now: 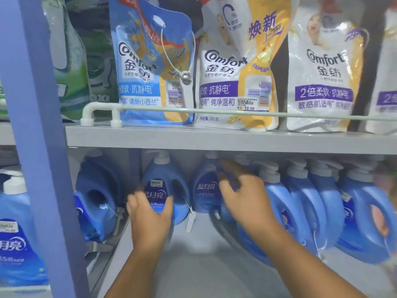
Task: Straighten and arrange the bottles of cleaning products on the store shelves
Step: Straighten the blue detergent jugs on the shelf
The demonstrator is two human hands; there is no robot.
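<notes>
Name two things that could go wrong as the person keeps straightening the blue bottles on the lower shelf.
1. The left hand grips one blue bottle low down; pulling could tip it forward.
2. The right hand reaches among the tightly packed, leaning bottles; a nudge might topple neighbours or snag their dangling tags.

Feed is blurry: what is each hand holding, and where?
Left hand grips a blue bottle round its lower front. Right hand is too blurred to tell.

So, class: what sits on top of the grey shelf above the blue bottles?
On the grey shelf: Comfort refill pouches behind a white rail. What stands behind the pouches is covered.
</notes>
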